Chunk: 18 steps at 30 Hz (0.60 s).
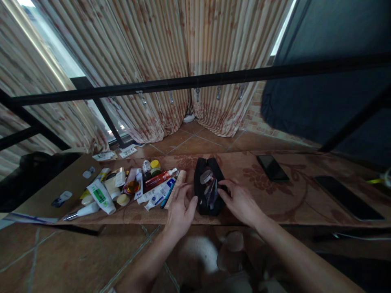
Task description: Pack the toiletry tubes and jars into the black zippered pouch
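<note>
A black zip pouch (200,191) lies unzipped on the cloth-covered bench, its mouth facing up. Inside it are a small round clear container (207,176) and some slim clear-wrapped items (211,193) too dim to name. My left hand (180,209) is at the pouch's left side, thumb and fingers apart and nothing in its grasp. On the opposite side, the fingers of my right hand (238,200) are bent onto the pouch's right rim and appear to pinch it. Beside my left hand are a beige stick-like item (181,178) and a blue pen (166,197).
Left of the pouch spreads a pile of toiletries: a white-and-green tube (101,197), a red bottle (159,179), a yellow-lidded jar (155,164). A cardboard box (58,191) stands at far left. Two phones, one black (273,168), one larger (348,198), lie right. A dark metal rail (189,81) crosses behind.
</note>
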Each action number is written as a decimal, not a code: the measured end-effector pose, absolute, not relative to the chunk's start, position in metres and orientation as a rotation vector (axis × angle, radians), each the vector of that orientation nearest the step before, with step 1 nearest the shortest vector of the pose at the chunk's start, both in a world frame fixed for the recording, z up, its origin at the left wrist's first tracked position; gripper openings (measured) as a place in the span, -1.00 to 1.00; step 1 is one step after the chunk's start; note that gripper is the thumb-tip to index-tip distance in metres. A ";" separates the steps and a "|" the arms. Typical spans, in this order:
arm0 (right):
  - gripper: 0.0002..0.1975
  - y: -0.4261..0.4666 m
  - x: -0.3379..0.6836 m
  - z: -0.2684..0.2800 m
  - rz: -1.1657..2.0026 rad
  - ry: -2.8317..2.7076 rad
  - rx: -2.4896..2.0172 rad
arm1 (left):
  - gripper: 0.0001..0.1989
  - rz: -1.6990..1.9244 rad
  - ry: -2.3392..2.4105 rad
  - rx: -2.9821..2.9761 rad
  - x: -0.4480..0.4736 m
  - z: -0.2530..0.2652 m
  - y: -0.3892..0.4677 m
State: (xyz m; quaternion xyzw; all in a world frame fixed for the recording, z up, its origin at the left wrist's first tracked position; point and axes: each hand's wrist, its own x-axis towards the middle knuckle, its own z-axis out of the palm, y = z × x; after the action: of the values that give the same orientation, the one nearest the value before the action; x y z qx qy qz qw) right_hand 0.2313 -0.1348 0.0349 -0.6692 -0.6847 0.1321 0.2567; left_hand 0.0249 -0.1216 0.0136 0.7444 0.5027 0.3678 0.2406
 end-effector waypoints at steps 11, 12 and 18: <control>-0.73 -0.135 0.227 0.039 0.389 -1.888 -1.809 | -0.58 0.592 1.872 2.191 -0.012 -0.031 -0.106; -0.73 -0.135 0.227 0.039 0.390 -1.884 -1.808 | -0.54 0.485 1.925 2.238 -0.011 -0.034 -0.105; -0.73 -0.135 0.227 0.037 0.383 -1.880 -1.784 | -0.40 0.220 2.073 2.219 0.002 -0.036 -0.095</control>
State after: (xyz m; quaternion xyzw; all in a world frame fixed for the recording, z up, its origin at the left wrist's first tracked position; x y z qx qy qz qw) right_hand 0.2267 -0.1349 0.0372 -0.6579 -0.6933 0.1414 0.2580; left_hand 0.0021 -0.0950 -0.0358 0.7280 0.6801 0.0722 0.0487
